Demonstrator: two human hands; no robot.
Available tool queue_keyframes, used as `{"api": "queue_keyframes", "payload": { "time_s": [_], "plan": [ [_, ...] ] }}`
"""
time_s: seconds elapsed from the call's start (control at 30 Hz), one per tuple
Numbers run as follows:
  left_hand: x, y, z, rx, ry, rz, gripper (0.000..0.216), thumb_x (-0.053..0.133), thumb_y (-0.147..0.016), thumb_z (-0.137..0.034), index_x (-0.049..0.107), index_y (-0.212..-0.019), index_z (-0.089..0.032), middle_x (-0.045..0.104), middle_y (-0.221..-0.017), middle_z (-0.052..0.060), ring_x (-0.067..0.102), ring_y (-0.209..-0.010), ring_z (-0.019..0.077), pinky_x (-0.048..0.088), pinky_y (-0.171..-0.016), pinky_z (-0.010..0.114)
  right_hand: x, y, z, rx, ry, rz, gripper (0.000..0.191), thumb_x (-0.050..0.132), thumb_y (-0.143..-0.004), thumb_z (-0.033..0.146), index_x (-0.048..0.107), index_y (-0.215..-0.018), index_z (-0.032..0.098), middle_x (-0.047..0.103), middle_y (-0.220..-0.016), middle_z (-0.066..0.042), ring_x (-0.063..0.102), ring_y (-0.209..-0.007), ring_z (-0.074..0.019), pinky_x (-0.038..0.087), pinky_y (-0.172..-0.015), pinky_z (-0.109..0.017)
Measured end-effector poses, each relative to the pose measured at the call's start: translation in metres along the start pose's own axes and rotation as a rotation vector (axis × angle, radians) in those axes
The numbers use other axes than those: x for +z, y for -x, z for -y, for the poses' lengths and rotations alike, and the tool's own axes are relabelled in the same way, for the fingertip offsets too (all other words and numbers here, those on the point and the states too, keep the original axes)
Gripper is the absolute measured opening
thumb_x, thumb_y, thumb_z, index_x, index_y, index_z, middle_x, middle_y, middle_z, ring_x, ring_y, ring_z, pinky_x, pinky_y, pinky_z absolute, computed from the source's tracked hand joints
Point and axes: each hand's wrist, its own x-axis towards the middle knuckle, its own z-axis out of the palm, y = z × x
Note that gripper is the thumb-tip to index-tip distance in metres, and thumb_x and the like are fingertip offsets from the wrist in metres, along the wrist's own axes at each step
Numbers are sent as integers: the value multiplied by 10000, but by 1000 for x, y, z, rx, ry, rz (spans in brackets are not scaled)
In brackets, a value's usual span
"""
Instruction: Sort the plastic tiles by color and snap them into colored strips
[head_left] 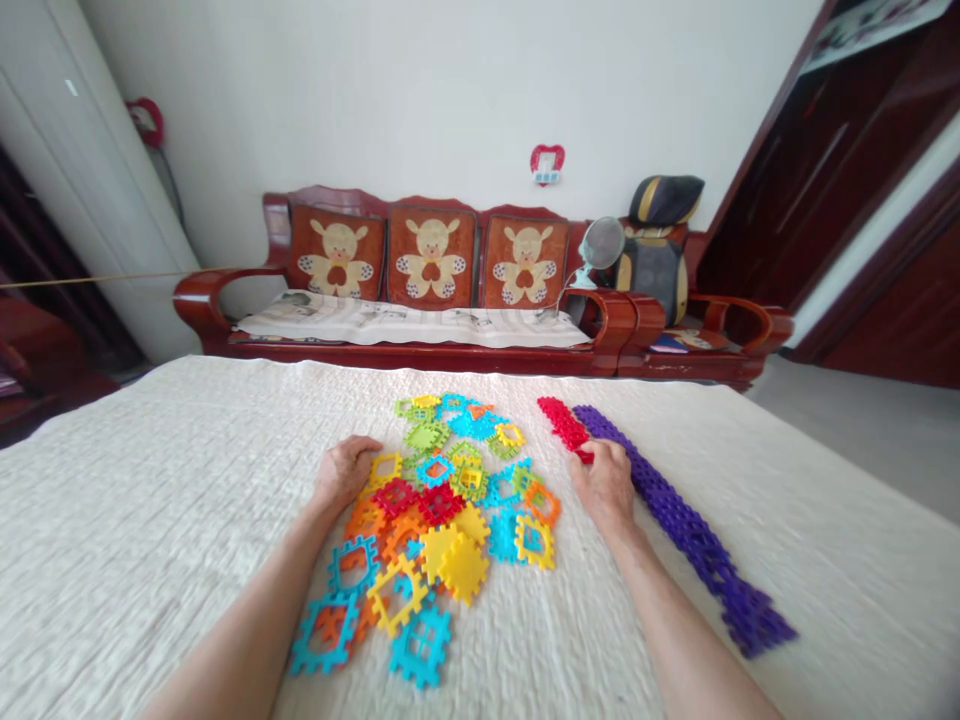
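A loose pile of interlocking plastic building pieces (461, 565) in yellow, blue, green, orange and red is spread over the cloth between my hands. Some are solid plates, others are frames with window-like openings. My left hand (349, 470) rests at the pile's left edge beside a yellow frame piece (386, 468). Its fingers are loosely bent, and nothing shows in them. To the right, my right hand (606, 485) closes its fingertips on the near end of a row of red pieces (561, 420). Just past that hand runs a long band of purple pieces (686, 520).
A quilted cream cloth (187, 480) covers the table. Behind it stands a red wooden sofa (420, 352) with bear-patterned cushions (431, 255). A small fan (602, 243) and a chair with a massage cushion (654, 270) are at the right.
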Motion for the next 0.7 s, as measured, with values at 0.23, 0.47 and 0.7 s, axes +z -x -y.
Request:
{"api": "queue_keyframes", "payload": {
  "time_s": [0.23,0.47,0.7],
  "plan": [
    [-3,1,-6,-7,9,3,380,364,-735,-181,712,-888,-183,705,-973,39,633,-902,164,475,-864,274,-9,10,81,-309,-437,331,173,457,-852,228,609,-932,205,632,-940,-51,565,-929,-176,436,-859,-311],
    [-3,0,-7,1,25,1,391,355,-735,-169,717,-884,-167,702,-970,57,633,-909,172,471,-870,282,-21,35,141,-536,-550,571,298,416,-880,159,591,-1111,227,623,-1107,-44,532,-1051,-173,409,-922,-351],
    [0,0,-4,-6,7,3,379,366,-732,-180,713,-884,-176,704,-977,50,634,-910,172,472,-869,279,-29,41,152,-574,-408,602,276,459,-840,128,585,-1068,219,567,-1133,-55,483,-1066,-201,383,-926,-394]
  ]
}}
